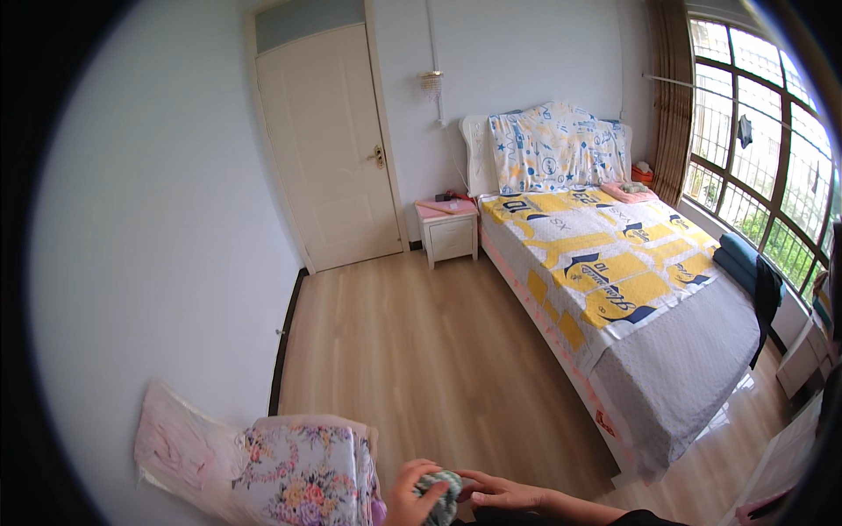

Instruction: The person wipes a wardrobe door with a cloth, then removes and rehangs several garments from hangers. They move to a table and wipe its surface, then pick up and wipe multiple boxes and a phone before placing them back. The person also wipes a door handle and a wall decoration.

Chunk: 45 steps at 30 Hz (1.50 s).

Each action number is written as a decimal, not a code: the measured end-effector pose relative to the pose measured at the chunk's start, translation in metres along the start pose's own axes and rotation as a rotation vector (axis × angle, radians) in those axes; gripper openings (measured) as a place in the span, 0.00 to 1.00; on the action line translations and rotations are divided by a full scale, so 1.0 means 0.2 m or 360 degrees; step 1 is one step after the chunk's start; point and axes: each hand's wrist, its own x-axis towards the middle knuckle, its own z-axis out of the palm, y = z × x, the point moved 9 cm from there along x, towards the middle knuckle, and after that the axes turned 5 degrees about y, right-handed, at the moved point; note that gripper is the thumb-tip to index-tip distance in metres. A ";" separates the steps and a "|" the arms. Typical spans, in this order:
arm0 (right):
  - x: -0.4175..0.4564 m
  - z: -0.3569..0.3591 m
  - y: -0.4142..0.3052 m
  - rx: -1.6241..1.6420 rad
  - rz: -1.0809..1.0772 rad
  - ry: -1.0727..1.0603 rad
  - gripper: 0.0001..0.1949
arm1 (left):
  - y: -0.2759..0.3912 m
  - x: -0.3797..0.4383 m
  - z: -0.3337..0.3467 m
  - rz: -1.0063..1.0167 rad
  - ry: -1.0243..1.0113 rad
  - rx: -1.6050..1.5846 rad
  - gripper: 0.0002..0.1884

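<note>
At the bottom centre, my left hand [416,494] is closed around a bunched green and white cloth [446,493], which looks knitted or woven. My right hand [503,492] reaches in from the right with its fingers spread, the fingertips at the cloth's right side; whether they grip it I cannot tell. Just left of my hands lies a folded floral fabric [309,467] in white, pink and purple, with a pale pink lace-like cloth [187,447] beside it. The lower parts of the cloth and of my left hand are cut off by the picture's edge.
A bed [677,368] with a yellow and white printed sheet [605,263] stands to the right, a rolled blue bundle [740,263] on its far edge. A white nightstand [452,238] is by the headboard, near a closed door [322,144]. Wooden floor [421,355] lies ahead.
</note>
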 end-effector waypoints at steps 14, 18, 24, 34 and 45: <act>0.89 -1.26 -0.61 -0.0867 -0.0453 0.0695 0.15 | -0.49 1.37 0.35 -0.0513 -0.0509 -0.0489 0.18; 1.21 -1.52 -0.68 -0.0052 -0.0233 0.0598 0.13 | -0.78 1.71 0.27 -0.0479 -0.0476 -0.0376 0.19; 1.89 -1.83 -0.85 -0.0374 -0.0151 0.0681 0.14 | -1.38 2.29 -0.03 -0.0729 -0.0133 -0.0578 0.15; 2.80 -2.52 -1.32 -0.1114 0.0328 0.0694 0.21 | -1.91 3.51 -0.15 -0.0523 -0.0428 -0.0399 0.12; 3.61 -3.70 -1.64 -0.1120 0.0177 0.1088 0.20 | -2.18 4.95 0.15 -0.0183 -0.0536 -0.0351 0.11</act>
